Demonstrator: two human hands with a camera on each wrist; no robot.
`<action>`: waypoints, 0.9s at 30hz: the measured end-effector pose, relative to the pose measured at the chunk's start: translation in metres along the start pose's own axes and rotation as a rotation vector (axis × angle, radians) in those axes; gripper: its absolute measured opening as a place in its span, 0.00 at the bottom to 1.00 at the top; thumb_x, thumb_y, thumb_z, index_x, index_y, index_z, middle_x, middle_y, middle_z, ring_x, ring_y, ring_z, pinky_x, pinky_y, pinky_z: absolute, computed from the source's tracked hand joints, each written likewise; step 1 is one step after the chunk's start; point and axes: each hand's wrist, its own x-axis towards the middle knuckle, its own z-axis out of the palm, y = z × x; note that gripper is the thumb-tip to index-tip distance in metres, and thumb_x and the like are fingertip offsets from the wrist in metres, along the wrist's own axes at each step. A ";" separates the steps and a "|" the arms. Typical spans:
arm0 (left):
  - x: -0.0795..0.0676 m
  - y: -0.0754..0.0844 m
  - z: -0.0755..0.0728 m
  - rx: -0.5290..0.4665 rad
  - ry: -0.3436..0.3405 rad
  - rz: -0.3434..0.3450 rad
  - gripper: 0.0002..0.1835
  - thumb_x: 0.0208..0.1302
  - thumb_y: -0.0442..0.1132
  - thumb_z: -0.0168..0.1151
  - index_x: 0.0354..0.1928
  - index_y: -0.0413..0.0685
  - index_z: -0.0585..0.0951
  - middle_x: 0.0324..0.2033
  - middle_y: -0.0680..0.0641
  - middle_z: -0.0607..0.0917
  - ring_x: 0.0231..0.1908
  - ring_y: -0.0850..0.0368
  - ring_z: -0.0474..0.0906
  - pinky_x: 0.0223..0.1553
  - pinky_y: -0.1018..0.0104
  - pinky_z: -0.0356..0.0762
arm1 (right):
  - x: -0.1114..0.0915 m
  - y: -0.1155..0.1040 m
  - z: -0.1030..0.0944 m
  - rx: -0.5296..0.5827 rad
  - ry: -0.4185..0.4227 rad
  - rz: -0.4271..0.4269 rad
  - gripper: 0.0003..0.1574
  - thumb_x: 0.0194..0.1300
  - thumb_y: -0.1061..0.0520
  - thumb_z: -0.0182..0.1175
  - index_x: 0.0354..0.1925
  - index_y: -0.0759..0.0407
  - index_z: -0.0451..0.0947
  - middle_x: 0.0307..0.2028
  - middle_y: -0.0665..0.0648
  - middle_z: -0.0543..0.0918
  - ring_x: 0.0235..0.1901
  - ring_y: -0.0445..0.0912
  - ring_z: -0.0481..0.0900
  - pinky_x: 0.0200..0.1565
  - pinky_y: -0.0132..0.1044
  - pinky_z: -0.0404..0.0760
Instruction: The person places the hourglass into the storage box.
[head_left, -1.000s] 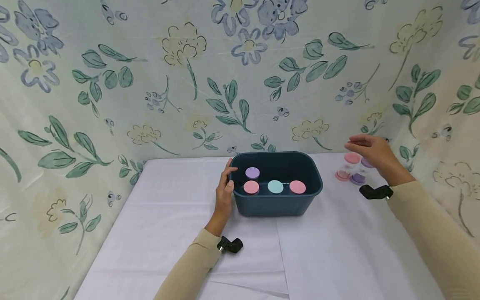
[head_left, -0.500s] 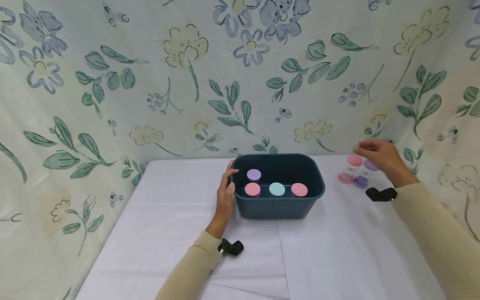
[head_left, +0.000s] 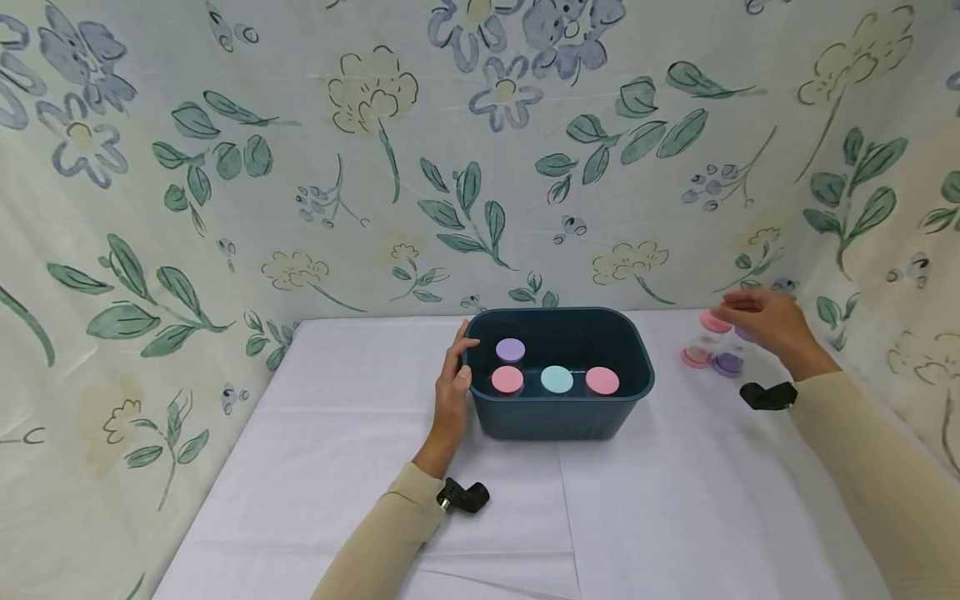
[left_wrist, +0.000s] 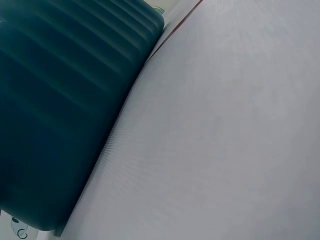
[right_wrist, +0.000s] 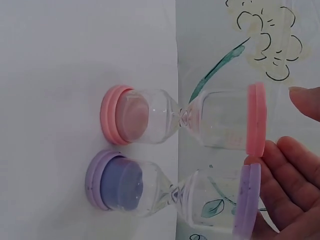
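Note:
A dark teal plastic bin (head_left: 555,418) stands on the white-covered table. My left hand (head_left: 448,408) holds its left side, one finger hooked over the rim. Inside the bin show several round lids in pink, light blue and purple. Farther right, two sand timers stand upright: one pink (right_wrist: 256,120), one purple (right_wrist: 248,200), each with its coloured sand in the bottom bulb. Around the pink timer's top is my right hand (head_left: 772,327), fingertips right at the cap's edge and the thumb apart from it on the other side.
A floral curtain (head_left: 315,208) hangs right behind the table and along both sides. White cloth (head_left: 360,417) with creases covers the tabletop. Each wrist carries a small black camera mount, the right one (head_left: 768,396) near the purple timer.
My right hand has come down from above the timers to the pink one's top. My left hand stays on the bin; the whole view has shifted slightly.

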 end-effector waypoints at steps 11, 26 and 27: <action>0.000 0.000 0.001 0.003 0.010 -0.001 0.24 0.66 0.34 0.36 0.62 0.32 0.66 0.73 0.37 0.55 0.73 0.44 0.47 0.71 0.45 0.45 | 0.005 0.009 0.002 -0.127 -0.043 -0.083 0.58 0.57 0.29 0.59 0.65 0.72 0.61 0.59 0.77 0.68 0.57 0.71 0.65 0.56 0.69 0.66; -0.001 0.001 0.001 0.003 0.012 -0.006 0.24 0.67 0.36 0.36 0.62 0.34 0.66 0.73 0.38 0.55 0.73 0.45 0.48 0.71 0.47 0.45 | 0.005 0.008 0.009 -0.219 -0.074 -0.070 0.51 0.57 0.35 0.64 0.64 0.69 0.62 0.55 0.75 0.68 0.51 0.69 0.66 0.52 0.68 0.70; 0.000 0.001 0.001 0.002 0.013 -0.008 0.24 0.67 0.36 0.36 0.62 0.34 0.66 0.73 0.38 0.55 0.73 0.45 0.48 0.71 0.47 0.45 | 0.005 0.009 0.009 -0.219 -0.071 -0.071 0.51 0.57 0.36 0.64 0.64 0.69 0.63 0.54 0.74 0.68 0.51 0.68 0.66 0.51 0.67 0.70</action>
